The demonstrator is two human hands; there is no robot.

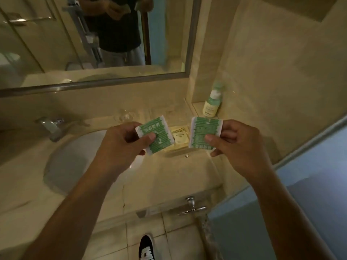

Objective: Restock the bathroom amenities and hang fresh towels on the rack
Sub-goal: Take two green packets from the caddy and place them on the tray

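Green sachet [156,136] pinched by my left hand [122,143], second sachet [203,132] pinched by my right hand [236,145], both held above the counter [187,166]. Yellow packets [179,137] already lie there. By my reckoning, these two and the towels, not in view, remain.

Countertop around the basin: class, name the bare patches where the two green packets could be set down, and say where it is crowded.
Bare: the counter between the basin and the right wall, in front of the yellow sachets; also the stretch left of the faucet. Crowded: the back right, with sachets, clear dish and bottle.
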